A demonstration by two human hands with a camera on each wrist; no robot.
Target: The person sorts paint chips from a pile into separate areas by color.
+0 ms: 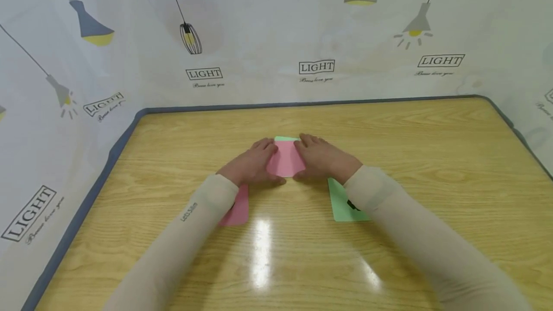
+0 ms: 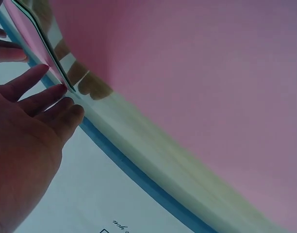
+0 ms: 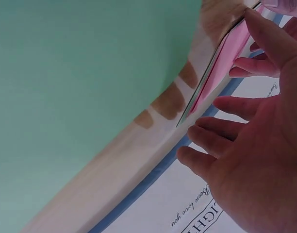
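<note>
My left hand (image 1: 255, 162) and right hand (image 1: 324, 160) meet around a pink card (image 1: 286, 157) near the middle of the table. A green card (image 1: 287, 138) shows behind the pink one's far edge. Thumbs are at the near side, fingers along the side edges, holding the cards between them. In the left wrist view, the fingertips (image 2: 65, 87) are right at the cards' edge. Seen from the right wrist, the right hand (image 3: 255, 141) has its thumb at one end of the thin stack and its fingers spread beside it.
Another pink card (image 1: 239, 210) lies on the table under the left wrist. Under the right wrist lies a green card (image 1: 341, 205) with a black mark, partly covered by the sleeve. The wooden table (image 1: 276, 258) is bordered by blue edging and patterned white sheeting (image 1: 259, 37).
</note>
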